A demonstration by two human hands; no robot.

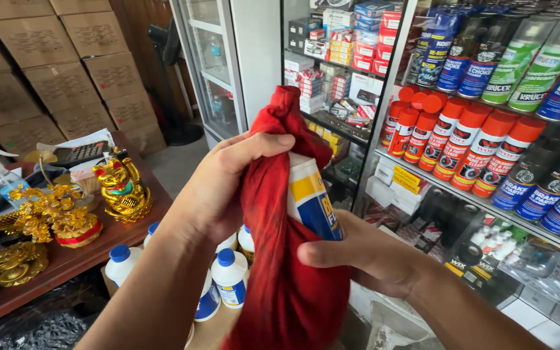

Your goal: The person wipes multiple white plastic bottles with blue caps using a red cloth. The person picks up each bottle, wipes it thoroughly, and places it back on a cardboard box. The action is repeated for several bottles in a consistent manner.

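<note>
I see my left hand (225, 188) clamped around a red cloth (286, 259), thumb pressing its upper folds. The cloth wraps a white bottle (309, 198) with a blue and yellow label, held upright in mid-air before the shelves (487, 201). My right hand (364, 253) cups the bottle from below, fingers curled shut on it through the cloth.

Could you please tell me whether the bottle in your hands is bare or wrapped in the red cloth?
Mostly wrapped: the red cloth covers the top and one side of the bottle, leaving only its label side showing.
</note>
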